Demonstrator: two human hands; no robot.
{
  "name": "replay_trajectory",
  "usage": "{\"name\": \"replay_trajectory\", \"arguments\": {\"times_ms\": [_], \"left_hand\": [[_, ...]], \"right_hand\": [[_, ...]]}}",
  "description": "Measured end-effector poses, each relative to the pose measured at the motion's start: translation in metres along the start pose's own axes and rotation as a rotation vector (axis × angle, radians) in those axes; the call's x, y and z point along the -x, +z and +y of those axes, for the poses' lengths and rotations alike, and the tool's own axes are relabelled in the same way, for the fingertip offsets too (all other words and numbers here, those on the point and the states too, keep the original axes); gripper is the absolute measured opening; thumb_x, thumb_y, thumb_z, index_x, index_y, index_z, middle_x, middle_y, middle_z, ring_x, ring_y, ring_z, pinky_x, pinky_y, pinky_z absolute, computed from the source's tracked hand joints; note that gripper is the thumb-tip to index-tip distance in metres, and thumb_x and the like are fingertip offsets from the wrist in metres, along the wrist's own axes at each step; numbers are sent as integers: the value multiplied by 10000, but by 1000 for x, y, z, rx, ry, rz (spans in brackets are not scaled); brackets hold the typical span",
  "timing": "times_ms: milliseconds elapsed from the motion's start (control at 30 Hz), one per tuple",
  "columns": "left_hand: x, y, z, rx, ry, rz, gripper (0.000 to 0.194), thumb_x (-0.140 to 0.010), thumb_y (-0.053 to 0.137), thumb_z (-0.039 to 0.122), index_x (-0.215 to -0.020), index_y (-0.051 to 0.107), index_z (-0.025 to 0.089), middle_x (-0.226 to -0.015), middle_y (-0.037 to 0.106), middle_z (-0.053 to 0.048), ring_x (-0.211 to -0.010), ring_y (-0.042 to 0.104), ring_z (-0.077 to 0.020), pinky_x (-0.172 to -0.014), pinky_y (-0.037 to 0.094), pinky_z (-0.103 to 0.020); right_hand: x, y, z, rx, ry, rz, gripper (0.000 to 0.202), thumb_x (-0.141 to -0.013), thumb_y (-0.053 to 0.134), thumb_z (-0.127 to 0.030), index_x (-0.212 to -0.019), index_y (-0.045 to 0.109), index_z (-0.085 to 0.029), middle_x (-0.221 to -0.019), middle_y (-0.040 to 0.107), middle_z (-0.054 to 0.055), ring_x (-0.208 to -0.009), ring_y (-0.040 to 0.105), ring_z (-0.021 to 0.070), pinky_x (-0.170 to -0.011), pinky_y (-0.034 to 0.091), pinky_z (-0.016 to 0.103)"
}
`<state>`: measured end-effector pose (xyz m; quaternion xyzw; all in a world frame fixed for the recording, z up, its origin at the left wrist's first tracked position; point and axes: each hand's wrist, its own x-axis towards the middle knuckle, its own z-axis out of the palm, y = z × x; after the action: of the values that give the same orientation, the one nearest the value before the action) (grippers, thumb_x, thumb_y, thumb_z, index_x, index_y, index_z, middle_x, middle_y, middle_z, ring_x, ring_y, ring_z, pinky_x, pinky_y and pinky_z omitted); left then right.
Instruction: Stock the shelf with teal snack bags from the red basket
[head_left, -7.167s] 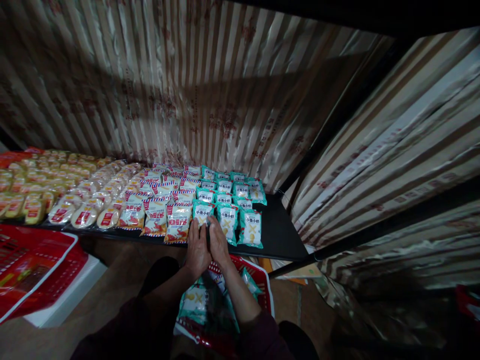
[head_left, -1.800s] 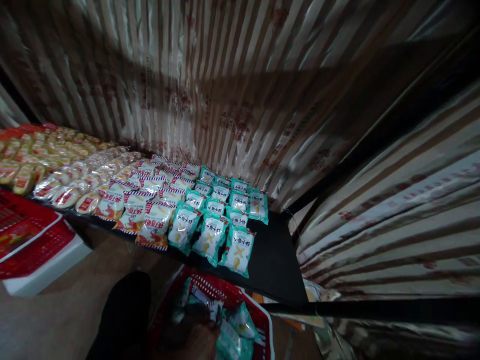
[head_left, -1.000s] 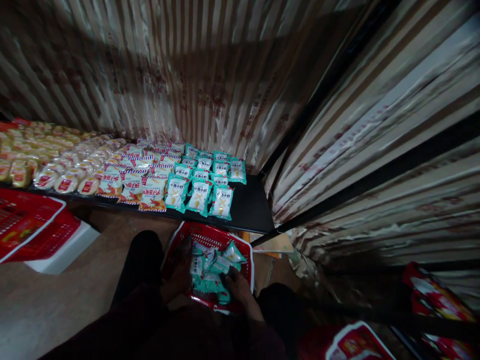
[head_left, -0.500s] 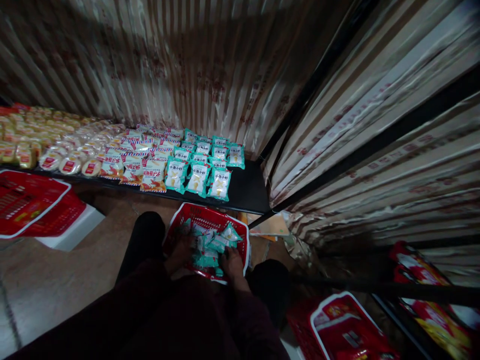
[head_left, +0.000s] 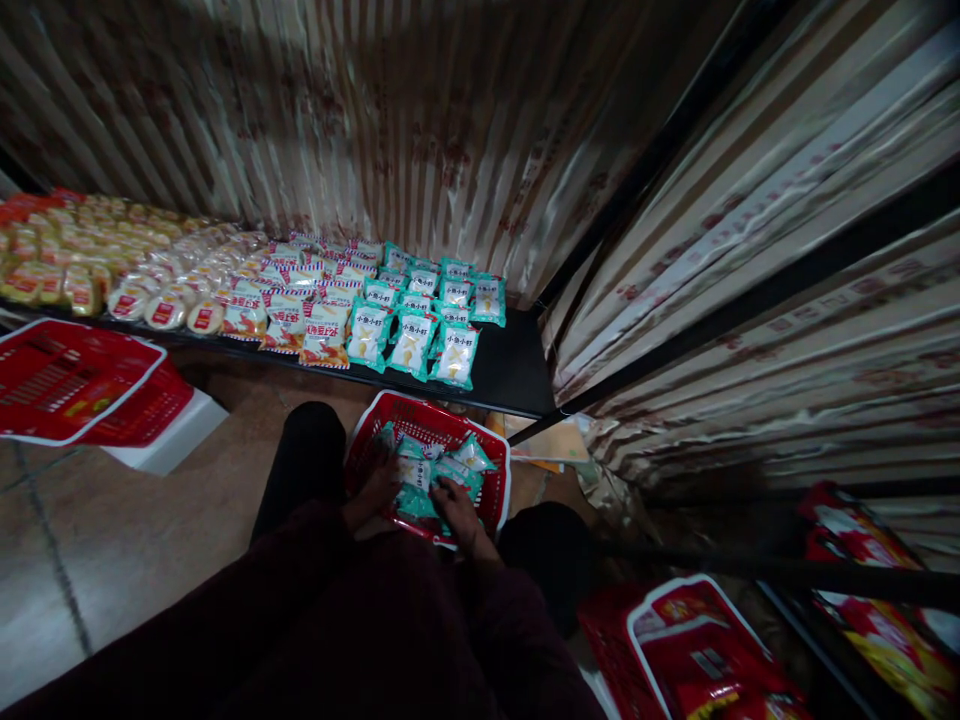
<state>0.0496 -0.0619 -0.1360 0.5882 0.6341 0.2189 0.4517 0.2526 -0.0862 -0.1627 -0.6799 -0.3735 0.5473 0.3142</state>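
Left hand (head_left: 379,488), right hand (head_left: 457,508) in red basket (head_left: 501,487), touching teal snack packets (head_left: 415,472); both hands' finger closure unclear.

Dim scene, glare on floor (head_left: 45,600), soft blur.

Shop or storeroom interior, indicated by a black shelf (head_left: 514,365) bearing rows of identical packaged snacks (head_left: 369,333). Red shopping baskets (head_left: 367,425) holding further packets stand beside the shelf.

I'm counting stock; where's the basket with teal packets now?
In the head view, the red basket sits near lower centre, between the knees, nearer than the black shelf.
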Motion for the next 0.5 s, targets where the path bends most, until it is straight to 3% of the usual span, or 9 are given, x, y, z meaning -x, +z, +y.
{"name": "replay_trajectory", "arguments": {"times_ms": [100,333,500], "left_hand": [[-3,-2,8,-68,67,-35,592,-663,636,160,-1250,568,190,-1426,451,-73,-1346,350,-279,-1119,278,-371],[-21,6,16,-129,35,5,380,-747,535,114,-1114,623,161,-1277,571,-91,-1201,515,-231,-1013,412,-336],[-25,12,23,-129,-10,50,325,-770,532,108,-1083,616,136,-1161,614,-109,-1076,579,-220,-973,437,-352]], "right_hand": [[-3,4,1,-115,51,9,678,-589,706,-550,-1135,606,-161,-721,646,-8,-648,601,155,-664,498,290],[-8,-1,-14,-346,64,112,658,-506,798,-423,-1094,616,-191,-897,676,26,-826,636,185,-765,509,297],[-8,-6,-28,-529,69,124,594,-526,803,-386,-1069,628,-222,-999,674,36,-915,644,195,-787,527,306]]}}
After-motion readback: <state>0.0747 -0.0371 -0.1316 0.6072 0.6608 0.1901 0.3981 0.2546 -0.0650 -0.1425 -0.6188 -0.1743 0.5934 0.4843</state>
